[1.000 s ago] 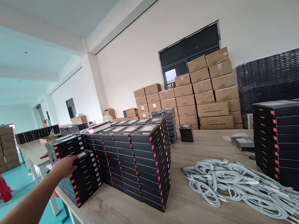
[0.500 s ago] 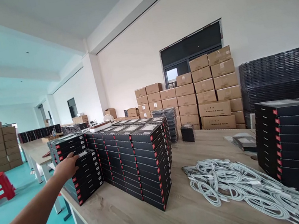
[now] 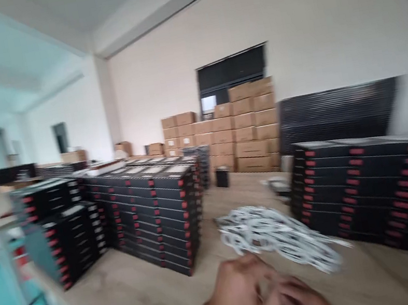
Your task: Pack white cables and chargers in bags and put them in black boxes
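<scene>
Now the left hand (image 3: 237, 294) and right hand (image 3: 302, 303) are together, blurred, over the wooden table (image 3: 151, 298); I can't tell whether they're clenched or grasping anything; the white cables (image 3: 274, 235) lie loose just ahead; black boxes (image 3: 151, 209) stand stacked shut, contents hidden, like the cardboard cartons (image 3: 248, 134) behind; earlier a hand touched a stack, now neither does.
</scene>
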Action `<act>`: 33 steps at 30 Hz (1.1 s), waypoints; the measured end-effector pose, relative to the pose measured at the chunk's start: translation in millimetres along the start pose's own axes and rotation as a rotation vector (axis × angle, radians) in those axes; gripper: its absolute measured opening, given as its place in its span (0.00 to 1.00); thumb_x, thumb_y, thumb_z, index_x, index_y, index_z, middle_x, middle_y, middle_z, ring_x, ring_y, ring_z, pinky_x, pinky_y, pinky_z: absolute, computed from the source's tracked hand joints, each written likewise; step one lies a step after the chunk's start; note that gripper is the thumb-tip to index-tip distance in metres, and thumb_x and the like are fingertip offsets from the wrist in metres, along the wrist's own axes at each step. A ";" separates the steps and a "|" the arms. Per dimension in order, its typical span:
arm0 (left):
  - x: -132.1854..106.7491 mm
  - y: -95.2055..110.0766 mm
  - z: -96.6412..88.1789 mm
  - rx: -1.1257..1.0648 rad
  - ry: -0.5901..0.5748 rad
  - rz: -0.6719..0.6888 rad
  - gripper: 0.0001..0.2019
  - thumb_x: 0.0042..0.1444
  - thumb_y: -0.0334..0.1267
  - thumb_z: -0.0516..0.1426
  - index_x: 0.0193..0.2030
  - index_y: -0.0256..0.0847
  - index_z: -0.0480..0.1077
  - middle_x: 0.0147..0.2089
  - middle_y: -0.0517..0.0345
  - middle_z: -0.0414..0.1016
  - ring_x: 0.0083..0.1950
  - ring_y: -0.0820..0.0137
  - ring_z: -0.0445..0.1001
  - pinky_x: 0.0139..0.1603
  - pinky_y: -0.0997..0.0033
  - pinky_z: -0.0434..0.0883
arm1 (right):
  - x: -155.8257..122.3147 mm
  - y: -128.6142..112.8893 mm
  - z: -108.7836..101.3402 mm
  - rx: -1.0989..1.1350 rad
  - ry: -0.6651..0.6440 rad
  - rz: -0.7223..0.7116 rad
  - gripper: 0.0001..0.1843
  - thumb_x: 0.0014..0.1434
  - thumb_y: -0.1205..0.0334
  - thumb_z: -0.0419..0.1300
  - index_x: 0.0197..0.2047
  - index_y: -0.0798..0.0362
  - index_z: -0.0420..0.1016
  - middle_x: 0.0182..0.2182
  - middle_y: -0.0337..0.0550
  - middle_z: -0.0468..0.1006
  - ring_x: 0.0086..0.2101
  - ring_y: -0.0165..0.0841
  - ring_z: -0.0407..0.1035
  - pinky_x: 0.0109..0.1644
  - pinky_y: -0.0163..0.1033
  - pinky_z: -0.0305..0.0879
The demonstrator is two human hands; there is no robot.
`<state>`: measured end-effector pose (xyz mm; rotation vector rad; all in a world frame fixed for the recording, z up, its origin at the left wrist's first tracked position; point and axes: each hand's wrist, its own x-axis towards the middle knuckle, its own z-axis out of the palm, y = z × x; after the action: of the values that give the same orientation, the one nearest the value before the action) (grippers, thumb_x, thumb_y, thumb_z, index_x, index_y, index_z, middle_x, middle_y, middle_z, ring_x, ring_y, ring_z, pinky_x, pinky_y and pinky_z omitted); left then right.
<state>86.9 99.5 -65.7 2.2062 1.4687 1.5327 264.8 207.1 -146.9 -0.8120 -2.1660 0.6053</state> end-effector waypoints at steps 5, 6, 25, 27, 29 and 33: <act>11.6 -32.5 80.9 -0.335 0.053 -0.347 0.12 0.51 0.41 0.51 0.37 0.43 0.74 0.31 0.55 0.77 0.35 0.62 0.75 0.40 0.64 0.73 | -28.0 -37.0 5.4 -0.254 0.053 0.069 0.11 0.59 0.60 0.58 0.28 0.49 0.79 0.34 0.46 0.81 0.37 0.40 0.75 0.45 0.43 0.71; 10.2 -45.3 90.1 -0.362 0.016 -0.374 0.11 0.49 0.42 0.53 0.35 0.43 0.74 0.27 0.57 0.75 0.31 0.62 0.74 0.38 0.63 0.72 | -34.1 -35.2 3.5 -0.293 0.086 0.101 0.11 0.60 0.60 0.59 0.29 0.50 0.79 0.34 0.45 0.81 0.38 0.39 0.75 0.46 0.42 0.71; -1.9 -72.6 111.9 -0.529 -0.189 -0.454 0.09 0.50 0.45 0.57 0.30 0.44 0.74 0.25 0.60 0.74 0.30 0.65 0.72 0.36 0.66 0.66 | -100.4 -22.9 -249.4 -0.940 0.088 0.935 0.40 0.49 0.51 0.59 0.65 0.53 0.62 0.51 0.58 0.74 0.53 0.56 0.67 0.54 0.58 0.60; 0.1 -64.5 112.5 -0.600 -0.200 -0.466 0.14 0.53 0.51 0.56 0.28 0.42 0.74 0.26 0.58 0.75 0.31 0.64 0.74 0.34 0.67 0.67 | -83.4 -32.7 -220.1 -0.951 0.213 0.821 0.39 0.48 0.52 0.60 0.63 0.52 0.64 0.49 0.56 0.73 0.52 0.55 0.66 0.53 0.57 0.61; 3.3 -53.8 113.1 -0.683 -0.209 -0.490 0.21 0.56 0.57 0.52 0.37 0.41 0.75 0.34 0.53 0.78 0.36 0.62 0.77 0.32 0.66 0.70 | -62.8 -46.1 -177.0 -0.822 0.298 0.618 0.38 0.49 0.52 0.61 0.64 0.49 0.62 0.49 0.52 0.72 0.52 0.51 0.66 0.55 0.53 0.61; 13.7 -39.0 102.9 -1.073 0.002 -0.620 0.30 0.55 0.56 0.57 0.60 0.43 0.62 0.54 0.44 0.76 0.50 0.59 0.78 0.42 0.64 0.75 | -22.0 -70.2 -84.1 -0.452 0.230 0.357 0.50 0.44 0.53 0.69 0.69 0.42 0.54 0.54 0.50 0.69 0.56 0.52 0.61 0.60 0.55 0.57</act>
<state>140.2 173.9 -128.4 1.0134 0.8274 1.5150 315.6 157.1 -60.9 -1.4548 -1.9801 0.1712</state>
